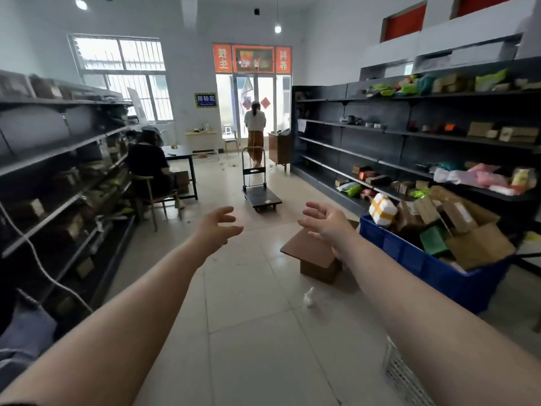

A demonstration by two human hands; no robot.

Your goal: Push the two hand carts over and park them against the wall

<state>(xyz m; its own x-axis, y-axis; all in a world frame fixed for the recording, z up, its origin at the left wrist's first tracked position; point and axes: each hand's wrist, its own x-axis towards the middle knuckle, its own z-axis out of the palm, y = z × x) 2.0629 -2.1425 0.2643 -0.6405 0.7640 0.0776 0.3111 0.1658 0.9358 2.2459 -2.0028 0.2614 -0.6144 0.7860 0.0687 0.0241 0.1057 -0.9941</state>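
Observation:
One black flat hand cart (261, 197) with an upright metal handle stands empty in the aisle ahead, several steps away. I see no second cart. My left hand (217, 228) and my right hand (325, 221) are stretched out in front of me at about the same height. Their fingers are spread and nothing is in them. Both are well short of the cart, which shows between and above them.
Dark shelf racks (409, 136) line both sides. An open cardboard box (314, 254) and a blue crate (424, 260) of parcels sit on the floor at right. A person sits on a chair (152, 168) at left; another person (255, 130) stands by the glass door.

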